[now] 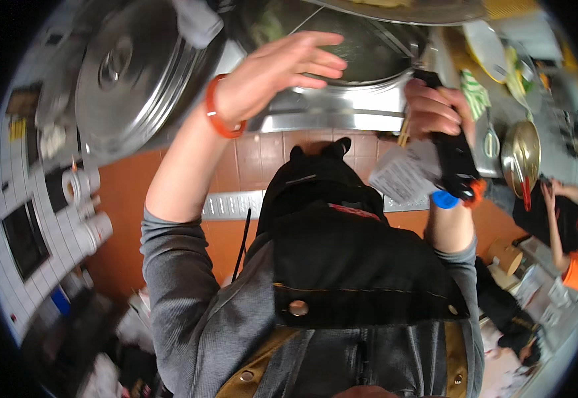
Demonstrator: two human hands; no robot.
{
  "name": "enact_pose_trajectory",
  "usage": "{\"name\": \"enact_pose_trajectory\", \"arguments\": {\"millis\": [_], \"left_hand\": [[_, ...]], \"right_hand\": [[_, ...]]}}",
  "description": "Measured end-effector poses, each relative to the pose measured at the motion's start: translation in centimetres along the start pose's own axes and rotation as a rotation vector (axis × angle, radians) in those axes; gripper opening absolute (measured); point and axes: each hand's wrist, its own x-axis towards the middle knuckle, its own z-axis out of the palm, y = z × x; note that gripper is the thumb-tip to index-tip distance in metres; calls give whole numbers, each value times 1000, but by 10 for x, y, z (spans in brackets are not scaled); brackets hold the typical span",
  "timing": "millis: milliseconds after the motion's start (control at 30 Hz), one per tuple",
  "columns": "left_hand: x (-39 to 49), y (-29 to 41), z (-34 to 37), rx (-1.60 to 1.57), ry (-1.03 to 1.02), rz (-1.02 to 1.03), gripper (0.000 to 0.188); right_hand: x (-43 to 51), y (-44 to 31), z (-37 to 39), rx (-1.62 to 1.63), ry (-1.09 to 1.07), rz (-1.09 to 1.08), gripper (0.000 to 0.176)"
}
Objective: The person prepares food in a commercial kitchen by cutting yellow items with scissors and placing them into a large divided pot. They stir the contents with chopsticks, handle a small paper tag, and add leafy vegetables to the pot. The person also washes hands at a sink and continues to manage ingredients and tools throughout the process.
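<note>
My left hand [289, 64], with a red-orange band at the wrist, is held over a large round pot [363, 84] of dark liquid. Its fingers are spread and hold nothing. To the right, at the pot's rim, my right hand [433, 112] grips a tool by its long black handle [451, 154]. A thin metal part runs from the handle's far end toward the pot; the tool's exact kind is unclear. Printed paper slips [403, 174] hang beside the handle, and thin wooden sticks [403, 132] show below the fingers. A blue disc [445, 199] lies by the handle's orange end.
At left stands a big domed steel lid [134, 94]. On the right-hand counter are a green-striped cloth [474, 94], a whisk-like utensil [491, 144] and a pan [520, 144] with a red-handled utensil. A co-worker [562, 214] stands at far right; another person [505, 303] is lower right.
</note>
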Motion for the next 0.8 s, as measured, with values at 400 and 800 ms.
{"name": "enact_pose_trajectory", "arguments": {"millis": [400, 800], "left_hand": [[-315, -133, -17, -228, 1341, -70, 30], [-381, -216, 189, -380, 1616, -320, 21]], "right_hand": [[16, -14, 2, -67, 185, 105, 16], [-35, 0, 17, 153, 66, 283, 13]]}}
